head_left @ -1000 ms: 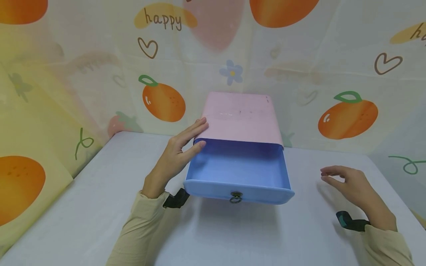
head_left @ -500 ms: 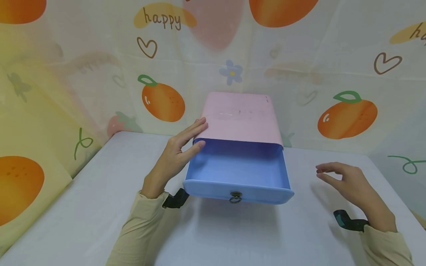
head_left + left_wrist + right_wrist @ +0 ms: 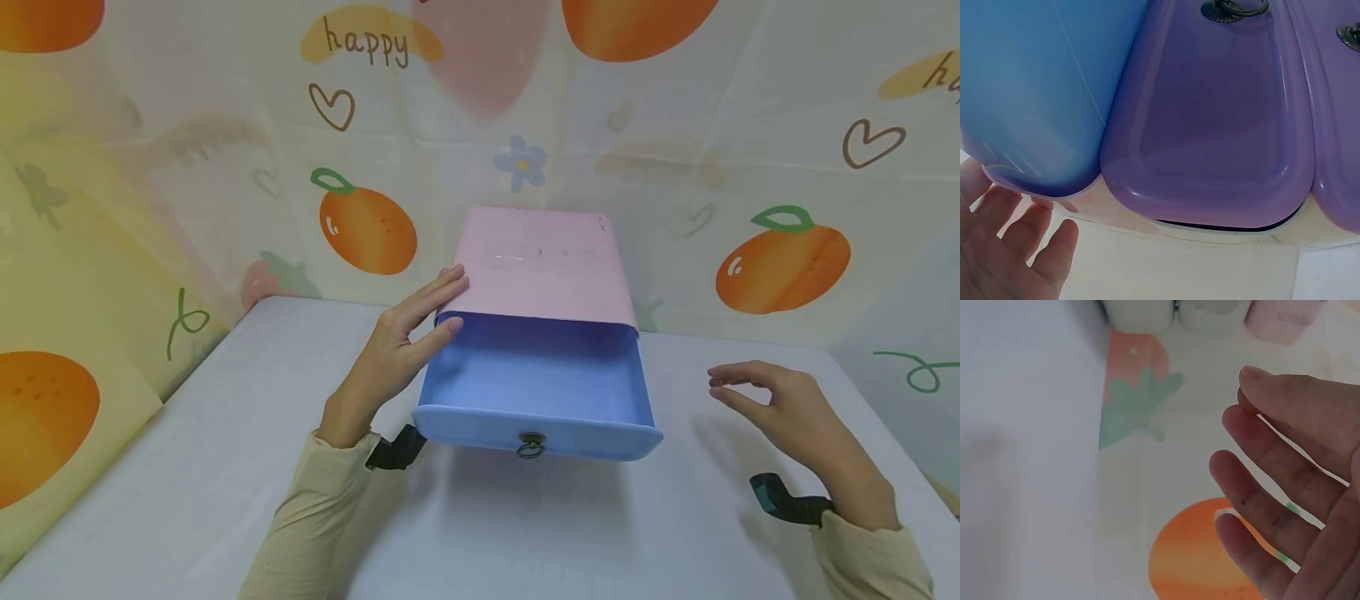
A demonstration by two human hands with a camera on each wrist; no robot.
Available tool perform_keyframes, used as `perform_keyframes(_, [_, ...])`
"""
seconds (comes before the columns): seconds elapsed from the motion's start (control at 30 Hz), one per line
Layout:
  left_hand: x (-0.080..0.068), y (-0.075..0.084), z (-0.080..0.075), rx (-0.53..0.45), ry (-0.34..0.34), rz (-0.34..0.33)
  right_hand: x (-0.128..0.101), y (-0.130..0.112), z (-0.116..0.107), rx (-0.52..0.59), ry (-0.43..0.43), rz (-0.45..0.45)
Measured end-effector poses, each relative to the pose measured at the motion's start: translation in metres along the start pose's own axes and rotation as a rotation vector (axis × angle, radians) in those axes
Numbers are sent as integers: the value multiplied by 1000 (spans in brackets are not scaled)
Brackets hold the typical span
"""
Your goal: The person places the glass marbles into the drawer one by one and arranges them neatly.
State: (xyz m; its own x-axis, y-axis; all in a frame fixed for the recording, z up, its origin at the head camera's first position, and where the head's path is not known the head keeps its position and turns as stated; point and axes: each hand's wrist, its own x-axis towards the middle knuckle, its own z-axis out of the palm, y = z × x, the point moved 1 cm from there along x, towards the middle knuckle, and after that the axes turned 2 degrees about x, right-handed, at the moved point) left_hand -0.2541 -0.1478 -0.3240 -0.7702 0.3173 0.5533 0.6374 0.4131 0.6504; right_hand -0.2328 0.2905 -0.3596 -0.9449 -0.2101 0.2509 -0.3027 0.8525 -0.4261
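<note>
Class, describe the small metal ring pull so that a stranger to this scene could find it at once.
Start at the pink plastic drawer cabinet on the white table. Its blue plastic drawer stands pulled out toward the viewer. Centred on that drawer's curved front hangs the dark metal ring pull, the only metal part on the blue plastic.

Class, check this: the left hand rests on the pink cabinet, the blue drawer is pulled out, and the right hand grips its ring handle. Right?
Not quite. In the head view the right hand hovers open beside the blue drawer, clear of the ring handle. The left hand does rest on the pink cabinet.

Purple drawer ring handle cut off at top edge (left wrist view); cabinet's underside hidden.
</note>
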Motion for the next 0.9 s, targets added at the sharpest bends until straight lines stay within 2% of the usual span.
perform_keyframes(0.4, [-1, 0, -1, 3, 0, -2, -4, -16, -5, 12, 34, -36])
perform_keyframes(0.9, [0, 0, -1, 0, -2, -1, -7, -34, -13, -11, 130, -153])
